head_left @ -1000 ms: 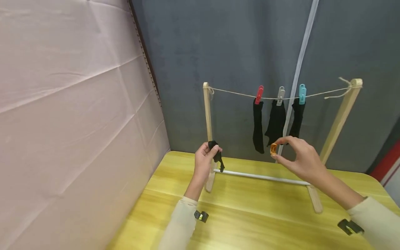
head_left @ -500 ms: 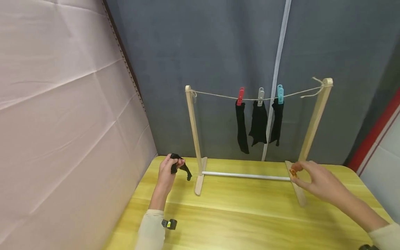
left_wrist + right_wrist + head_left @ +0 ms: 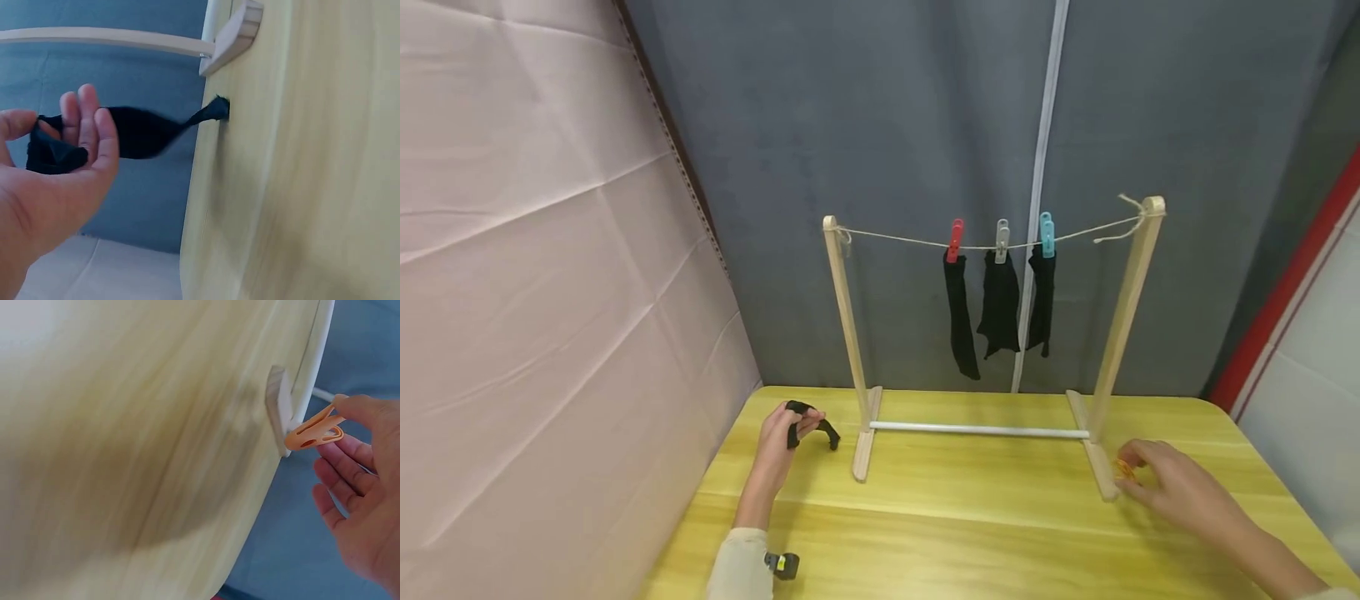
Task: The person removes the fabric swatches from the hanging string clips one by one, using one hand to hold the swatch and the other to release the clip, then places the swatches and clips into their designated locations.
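My left hand (image 3: 773,442) pinches a strip of black cloth (image 3: 140,132) between thumb and fingers, left of the wooden stand. One end is folded over the fingers; the other hangs down and narrows toward the tabletop. Beyond the stand's right foot, low over the table, my right hand (image 3: 1183,492) pinches an orange clothespin (image 3: 315,430) between thumb and forefinger. The remaining fingers are loosely curled below it. Three black cloth pieces hang from the string, held by a red clothespin (image 3: 955,241), a grey clothespin (image 3: 1002,242) and a blue clothespin (image 3: 1047,235).
The stand has a left post (image 3: 847,325), a right post (image 3: 1126,321) and a white crossbar (image 3: 977,429) low between them. A string (image 3: 895,239) joins the post tops. Behind the yellow wooden table (image 3: 970,517) hangs a grey curtain (image 3: 850,108); pinkish fabric (image 3: 535,292) lines the left.
Both hands have moved apart and down, the left with the black cloth to the stand's left, the right with the orange clothespin past its right foot. The head view has shifted right.
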A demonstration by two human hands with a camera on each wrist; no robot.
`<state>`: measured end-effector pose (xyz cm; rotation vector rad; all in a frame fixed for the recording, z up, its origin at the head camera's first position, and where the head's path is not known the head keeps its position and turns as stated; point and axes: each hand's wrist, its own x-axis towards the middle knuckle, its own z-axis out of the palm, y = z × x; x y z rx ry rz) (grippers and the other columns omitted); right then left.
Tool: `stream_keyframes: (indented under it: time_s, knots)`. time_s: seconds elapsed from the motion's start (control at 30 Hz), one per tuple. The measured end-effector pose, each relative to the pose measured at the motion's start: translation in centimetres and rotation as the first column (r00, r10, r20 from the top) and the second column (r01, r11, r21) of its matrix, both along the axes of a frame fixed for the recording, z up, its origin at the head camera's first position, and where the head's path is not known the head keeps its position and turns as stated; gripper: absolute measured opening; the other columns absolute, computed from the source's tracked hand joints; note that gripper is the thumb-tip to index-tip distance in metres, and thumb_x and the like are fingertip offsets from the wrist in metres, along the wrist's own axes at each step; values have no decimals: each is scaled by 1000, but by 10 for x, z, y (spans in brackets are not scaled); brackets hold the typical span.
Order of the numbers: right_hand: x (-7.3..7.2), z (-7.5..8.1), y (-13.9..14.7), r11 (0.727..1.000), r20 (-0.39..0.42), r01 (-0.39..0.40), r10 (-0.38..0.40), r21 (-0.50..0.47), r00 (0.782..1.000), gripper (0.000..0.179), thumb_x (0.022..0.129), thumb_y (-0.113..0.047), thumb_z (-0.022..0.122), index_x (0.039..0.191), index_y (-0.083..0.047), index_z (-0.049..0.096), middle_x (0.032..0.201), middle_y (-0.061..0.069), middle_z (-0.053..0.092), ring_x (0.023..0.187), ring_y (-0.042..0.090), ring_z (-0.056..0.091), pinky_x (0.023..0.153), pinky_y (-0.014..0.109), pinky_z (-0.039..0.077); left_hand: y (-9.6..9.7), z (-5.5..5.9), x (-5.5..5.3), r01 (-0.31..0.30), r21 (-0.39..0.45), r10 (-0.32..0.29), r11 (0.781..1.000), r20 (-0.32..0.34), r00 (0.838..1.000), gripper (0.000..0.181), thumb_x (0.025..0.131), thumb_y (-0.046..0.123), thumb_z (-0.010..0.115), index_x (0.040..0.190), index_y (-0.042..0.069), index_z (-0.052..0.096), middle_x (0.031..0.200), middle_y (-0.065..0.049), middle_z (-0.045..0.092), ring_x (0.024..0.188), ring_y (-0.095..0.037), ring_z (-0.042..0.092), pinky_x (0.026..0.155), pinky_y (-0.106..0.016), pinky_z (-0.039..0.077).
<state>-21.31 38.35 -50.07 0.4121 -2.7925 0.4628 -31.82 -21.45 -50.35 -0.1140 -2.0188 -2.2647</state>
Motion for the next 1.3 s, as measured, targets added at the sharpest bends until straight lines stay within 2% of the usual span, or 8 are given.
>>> stream_keyframes:
  time_s: [0.17,0.33,0.57,0.77,0.87,0.97,1.13,1.3]
  knots:
    - [2,-9,18,999,39,39,-39,2,998,28,82,-23,91,102,-14,73,97,-3,74,87,21,71,70,34,58,-15,-10,12,-30,-206,51,978,99,994,27,106,12,42,112,-4,63,109,-18,72,100,-28,74,96,-35,59]
    - [4,-18,33,998,80,63,-63,2,995,26,83,-23,90,100,-15,72,94,-4,74,85,20,72,69,33,58,-33,-14,27,42,-435,73,899,243,967,23,105,18,48,106,0,62,95,-14,67,75,-23,56,77,-37,49]
    - [4,-26,41,993,171,117,-120,25,978,25,89,-32,85,98,-13,70,86,-6,67,75,7,58,62,29,49,-60,-21,48,189,-519,15,834,363,932,15,100,17,53,91,6,55,66,-1,48,57,-15,35,59,-31,35]
    - [3,-33,41,985,250,170,-174,35,952,36,94,-46,78,99,-12,69,79,-4,58,68,10,48,57,31,41,-75,-22,63,331,-589,-37,737,453,891,29,102,26,58,78,9,58,57,4,44,49,-9,32,53,-26,31]
    - [3,-35,43,982,278,186,-186,28,942,41,93,-49,78,100,-10,69,81,-3,59,71,13,51,58,33,42,-78,-22,67,345,-620,-25,705,464,885,45,106,39,59,74,8,61,56,4,46,49,-8,33,52,-24,31]
    - [2,-36,45,978,290,205,-203,25,935,45,92,-52,77,103,-9,70,83,-2,62,74,14,54,58,34,43,-78,-23,72,305,-680,42,667,442,896,56,106,47,60,66,9,61,52,4,45,48,-9,34,52,-25,32]
    - [3,-37,48,978,302,208,-202,13,932,52,93,-55,75,108,-5,70,85,-1,63,75,14,55,60,35,45,-79,-25,81,221,-818,184,532,367,912,65,103,52,61,54,10,57,47,2,45,46,-13,36,56,-30,39]
    - [4,-39,48,976,301,216,-207,6,931,49,93,-51,77,106,-5,69,83,-2,60,74,13,52,62,34,44,-80,-19,86,206,-890,261,408,329,907,70,100,66,57,90,-2,70,81,-10,67,73,-25,59,70,-42,51]
